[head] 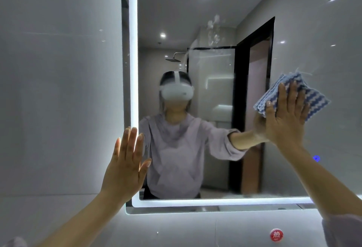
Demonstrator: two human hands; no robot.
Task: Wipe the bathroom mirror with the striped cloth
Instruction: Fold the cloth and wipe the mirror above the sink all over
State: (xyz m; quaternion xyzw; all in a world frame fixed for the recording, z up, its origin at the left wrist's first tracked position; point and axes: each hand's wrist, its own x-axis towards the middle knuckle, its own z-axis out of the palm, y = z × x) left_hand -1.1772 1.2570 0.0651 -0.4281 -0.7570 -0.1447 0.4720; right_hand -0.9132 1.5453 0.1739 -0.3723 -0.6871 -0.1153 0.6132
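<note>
Right hand spread flat, pressing folded striped cloth against bathroom mirror, right side. Left hand spread, braced on lit mirror edge. Risk: white smear higher up gets missed; bare left palm likely leaves prints.

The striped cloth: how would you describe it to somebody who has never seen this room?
Find the big mirror with the lit white border. On its right part, the right hand presses a folded cloth flat against the glass. Its wavy blue and white stripes set it apart from the plain grey room.
</note>
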